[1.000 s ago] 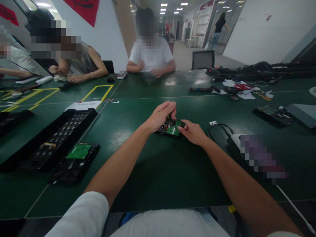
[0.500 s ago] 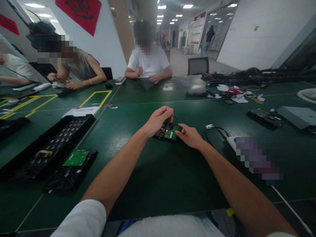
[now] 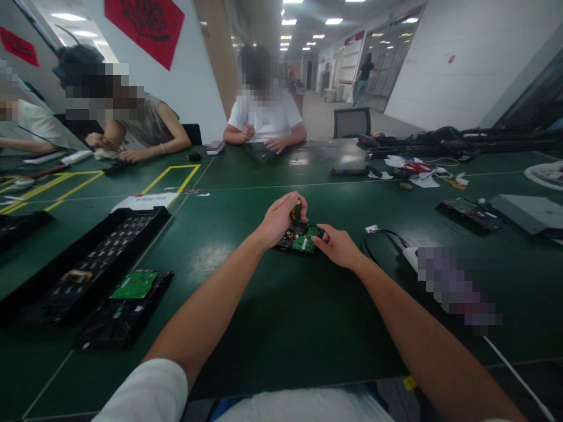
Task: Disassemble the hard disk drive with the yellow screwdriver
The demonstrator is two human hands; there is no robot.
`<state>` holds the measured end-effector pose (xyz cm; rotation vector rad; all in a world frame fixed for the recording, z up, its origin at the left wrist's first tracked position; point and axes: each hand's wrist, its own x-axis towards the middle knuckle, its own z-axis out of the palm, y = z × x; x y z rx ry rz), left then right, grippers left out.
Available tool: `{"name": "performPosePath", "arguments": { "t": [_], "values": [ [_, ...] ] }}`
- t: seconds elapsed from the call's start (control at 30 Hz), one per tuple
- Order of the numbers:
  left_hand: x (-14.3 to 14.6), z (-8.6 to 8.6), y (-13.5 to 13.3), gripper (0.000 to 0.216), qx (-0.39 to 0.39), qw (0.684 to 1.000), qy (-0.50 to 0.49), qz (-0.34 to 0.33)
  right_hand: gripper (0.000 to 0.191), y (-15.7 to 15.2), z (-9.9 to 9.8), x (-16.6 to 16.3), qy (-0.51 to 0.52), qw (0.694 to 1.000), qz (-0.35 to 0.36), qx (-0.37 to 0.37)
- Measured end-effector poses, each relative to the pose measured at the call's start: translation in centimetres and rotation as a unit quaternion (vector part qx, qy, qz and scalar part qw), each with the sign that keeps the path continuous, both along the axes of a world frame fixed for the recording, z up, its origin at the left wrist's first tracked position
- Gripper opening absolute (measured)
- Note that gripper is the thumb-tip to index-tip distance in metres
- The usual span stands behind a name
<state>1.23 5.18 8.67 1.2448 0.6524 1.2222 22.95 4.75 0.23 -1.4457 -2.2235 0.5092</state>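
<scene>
At centre frame, on the green table [image 3: 281, 316], a drive [image 3: 303, 240] lies flat between a person's two hands, green circuit board up — its long axis runs roughly left to right across the picture. The left hand [image 3: 278, 221], over the drive's left end, is closed round a yellow-handled screwdriver [image 3: 298, 210] held upright above the board. The right hand [image 3: 338, 246] pinches the right edge — fingers narrow, touching the casing.
</scene>
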Motion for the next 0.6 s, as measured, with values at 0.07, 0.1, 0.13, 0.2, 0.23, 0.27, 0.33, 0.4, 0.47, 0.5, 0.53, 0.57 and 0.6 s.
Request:
{"name": "performPosePath", "arguments": {
  "t": [0.07,0.1,0.13,0.2,0.23,0.27,0.33,0.4,0.47,0.5,0.53,0.57,0.6],
  "values": [
    [0.21,-0.19,0.02,0.043,-0.003,1.0,-0.001,0.007,0.05,-0.03,0.06,-0.03,-0.003,1.0,-0.004,0.0],
    [0.26,-0.28,0.05,0.044,0.004,1.0,0.003,0.008,0.049,-0.05,0.11,-0.06,-0.004,1.0,-0.006,-0.002],
    [0.28,-0.37,0.08,0.044,0.015,1.0,0.01,0.009,0.049,-0.07,0.16,-0.09,-0.003,1.0,-0.007,-0.003],
    [0.23,-0.51,0.13,0.039,0.036,0.999,0.02,0.011,0.049,-0.13,0.29,-0.15,0.0,1.0,-0.009,-0.006],
    [0.18,-0.56,0.15,0.037,0.039,0.999,0.023,0.012,0.049,-0.16,0.35,-0.18,0.001,1.0,-0.01,-0.008],
    [0.12,-0.59,0.15,0.036,0.037,0.999,0.025,0.014,0.049,-0.19,0.4,-0.21,0.001,1.0,-0.011,-0.009],
    [-0.01,-0.57,0.1,0.034,0.031,0.999,0.03,0.018,0.049,-0.25,0.5,-0.26,-0.002,1.0,-0.014,-0.01],
    [-0.12,-0.47,0.01,0.034,0.028,0.999,0.033,0.019,0.05,-0.31,0.57,-0.29,-0.002,1.0,-0.015,-0.013],
    [-0.23,-0.31,-0.05,0.034,0.028,0.999,0.035,0.011,0.054,-0.36,0.62,-0.32,0.005,1.0,-0.016,-0.019],
    [-0.28,-0.23,-0.05,0.034,0.03,0.999,0.035,0.004,0.056,-0.38,0.63,-0.33,0.01,1.0,-0.017,-0.023],
    [-0.34,-0.15,-0.04,0.035,0.033,0.999,0.037,0.0,0.058,-0.39,0.63,-0.34,0.015,0.999,-0.018,-0.028],
    [-0.41,-0.08,-0.01,0.035,0.038,0.998,0.041,-0.003,0.06,-0.39,0.62,-0.35,0.02,0.999,-0.019,-0.031],
    [-0.49,0.0,0.03,0.035,0.046,0.998,0.051,-0.001,0.061,-0.38,0.61,-0.35,0.024,0.999,-0.019,-0.033]
  ]
}}
